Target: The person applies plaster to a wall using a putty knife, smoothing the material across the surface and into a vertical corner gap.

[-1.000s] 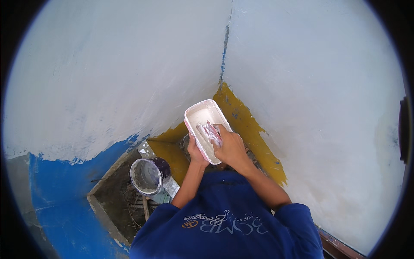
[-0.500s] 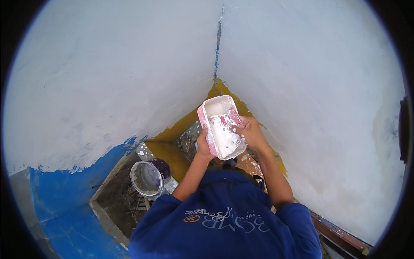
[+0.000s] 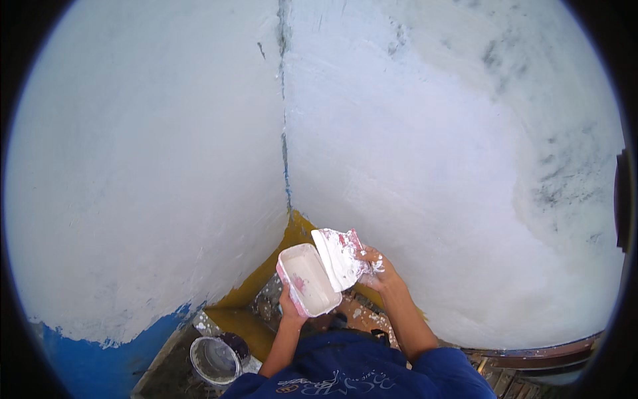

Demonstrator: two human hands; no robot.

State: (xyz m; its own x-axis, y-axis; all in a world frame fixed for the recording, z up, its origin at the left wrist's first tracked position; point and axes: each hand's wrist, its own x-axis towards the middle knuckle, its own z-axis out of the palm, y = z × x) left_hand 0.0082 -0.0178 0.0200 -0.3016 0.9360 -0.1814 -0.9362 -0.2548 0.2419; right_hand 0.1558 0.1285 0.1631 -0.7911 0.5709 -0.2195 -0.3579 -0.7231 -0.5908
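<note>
My left hand (image 3: 288,303) is closed round the side of a pink rectangular plastic tray (image 3: 325,296) with off-white paste inside and on its rim. My right hand (image 3: 377,271) grips a red scraper (image 3: 339,256) whose blade is thickly coated in white paste, held just beside the tray's upper right edge. Both are in front of the wall corner, where white coating meets a yellow painted band (image 3: 239,292).
Two white-coated walls (image 3: 133,166) meet at a cracked vertical seam (image 3: 286,153), the right one with dark patches. A bucket (image 3: 214,359) sits at lower left by blue paint (image 3: 93,366). A brown ledge (image 3: 545,356) runs at lower right; paint-spattered ground shows below my hands.
The scraper has come up out of the tray to its right, loaded with paste. My view has shifted up the walls, so hands, tray and bucket appear lower in the picture.
</note>
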